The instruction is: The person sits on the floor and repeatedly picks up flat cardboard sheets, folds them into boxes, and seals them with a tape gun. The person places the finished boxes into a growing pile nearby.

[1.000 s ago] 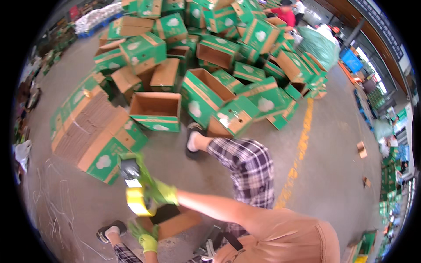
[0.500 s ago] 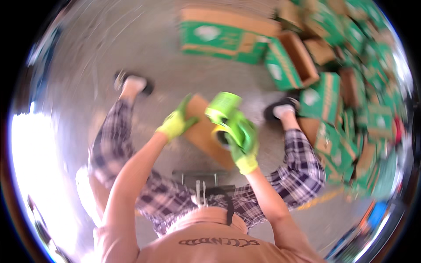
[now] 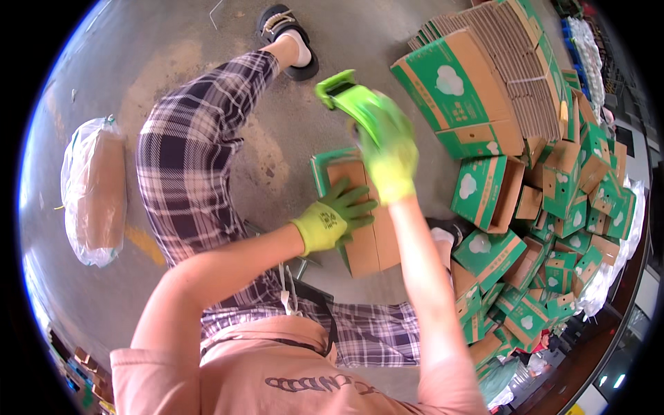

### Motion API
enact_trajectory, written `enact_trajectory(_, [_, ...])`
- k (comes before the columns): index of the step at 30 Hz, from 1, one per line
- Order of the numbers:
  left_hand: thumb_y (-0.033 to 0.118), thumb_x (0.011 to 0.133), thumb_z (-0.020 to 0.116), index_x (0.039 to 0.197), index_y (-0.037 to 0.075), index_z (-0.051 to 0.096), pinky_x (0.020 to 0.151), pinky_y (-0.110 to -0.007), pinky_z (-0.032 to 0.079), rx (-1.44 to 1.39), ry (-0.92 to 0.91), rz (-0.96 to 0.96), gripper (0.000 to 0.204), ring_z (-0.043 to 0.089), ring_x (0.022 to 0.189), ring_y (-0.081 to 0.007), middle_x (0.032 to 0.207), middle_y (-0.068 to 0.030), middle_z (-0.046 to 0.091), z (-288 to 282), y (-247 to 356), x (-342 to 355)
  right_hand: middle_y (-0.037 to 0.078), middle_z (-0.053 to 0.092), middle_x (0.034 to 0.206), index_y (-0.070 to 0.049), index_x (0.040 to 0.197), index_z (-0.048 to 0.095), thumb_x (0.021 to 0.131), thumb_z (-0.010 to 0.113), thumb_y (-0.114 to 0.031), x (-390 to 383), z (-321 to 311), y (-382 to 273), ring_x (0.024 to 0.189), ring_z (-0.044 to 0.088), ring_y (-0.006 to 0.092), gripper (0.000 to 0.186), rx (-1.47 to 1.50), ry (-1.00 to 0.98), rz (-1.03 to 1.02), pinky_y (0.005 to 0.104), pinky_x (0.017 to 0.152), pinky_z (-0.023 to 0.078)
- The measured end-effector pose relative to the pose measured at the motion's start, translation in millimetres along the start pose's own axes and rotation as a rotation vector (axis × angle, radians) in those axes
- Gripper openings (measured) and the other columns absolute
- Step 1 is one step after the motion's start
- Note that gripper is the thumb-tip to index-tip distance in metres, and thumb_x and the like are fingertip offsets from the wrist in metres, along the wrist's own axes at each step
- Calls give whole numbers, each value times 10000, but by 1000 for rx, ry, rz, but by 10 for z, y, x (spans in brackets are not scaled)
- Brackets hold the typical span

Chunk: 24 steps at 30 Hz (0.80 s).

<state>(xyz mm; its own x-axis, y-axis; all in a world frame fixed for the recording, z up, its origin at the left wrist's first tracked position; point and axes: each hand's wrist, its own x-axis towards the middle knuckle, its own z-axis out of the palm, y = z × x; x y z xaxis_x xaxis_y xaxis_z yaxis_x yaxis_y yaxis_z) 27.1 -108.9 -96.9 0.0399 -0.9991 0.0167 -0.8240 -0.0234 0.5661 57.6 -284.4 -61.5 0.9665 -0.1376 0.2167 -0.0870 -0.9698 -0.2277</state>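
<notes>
Between my legs stands a green-and-brown cardboard box [image 3: 373, 249], its brown flaps folded together at a seam. My left hand [image 3: 333, 216], in a yellow-green glove, lies on the flaps with fingers spread. Beyond the box's far side, my gloved right hand [image 3: 391, 149] grips a bright green tape dispenser [image 3: 340, 91], its head pointing up and left. That hand is smeared by motion. The tape roll is mostly hidden by the fingers, and I cannot tell whether any tape reaches the box.
A strapped stack of flattened cartons [image 3: 501, 76] stands at the far right. Below it spreads a heap of small green-and-brown boxes [image 3: 526, 263]. A plastic-wrapped brown bundle [image 3: 107, 190] lies on the floor to my left. My shoe [image 3: 287, 34] is at the top.
My view has swung, and the box now shows its flaps and green sides. My left hand has moved from its edge onto the flaps. The dispenser has gone farther from my body.
</notes>
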Motion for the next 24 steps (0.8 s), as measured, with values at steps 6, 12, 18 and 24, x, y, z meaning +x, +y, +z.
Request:
enact_trajectory(6, [387, 818, 657, 1382, 232, 500, 1206, -538, 119, -111, -50, 43, 605, 215, 1451, -259, 1552, -13, 309, 79, 38, 168, 129, 626, 1234, -106, 1131, 677, 836, 616, -352, 1120, 887, 207, 1066, 598, 270, 389, -318, -1602, 183, 403, 951, 439])
enact_trajectory(12, [396, 711, 723, 1305, 229, 569, 1173, -546, 188, -101, 137, 22, 636, 300, 1412, -271, 1503, -15, 383, 290, -48, -24, 94, 694, 1024, -90, 1018, 686, 832, 622, -179, 832, -1275, -287, 885, 674, 276, 217, -93, -1012, -50, 405, 786, 541])
enact_trajectory(18, [470, 748, 682, 1322, 270, 551, 1131, -613, 197, -23, 140, 125, 622, 315, 1394, -320, 1507, -68, 370, 231, -161, 221, 70, 614, 1218, -41, 1349, 495, 670, 674, 18, -1950, -1470, 243, 1112, 583, 177, 705, 1337, -78, 864, 344, 978, 467])
enact_trajectory(24, [359, 666, 780, 1258, 253, 592, 1121, -615, 207, 23, 148, 51, 630, 336, 1371, -336, 1442, -89, 424, 77, -172, 196, 63, 579, 1148, -32, 1263, 503, 770, 691, -52, -2477, -1009, -111, 1031, 577, 190, 528, 1132, 618, 1053, 323, 918, 467])
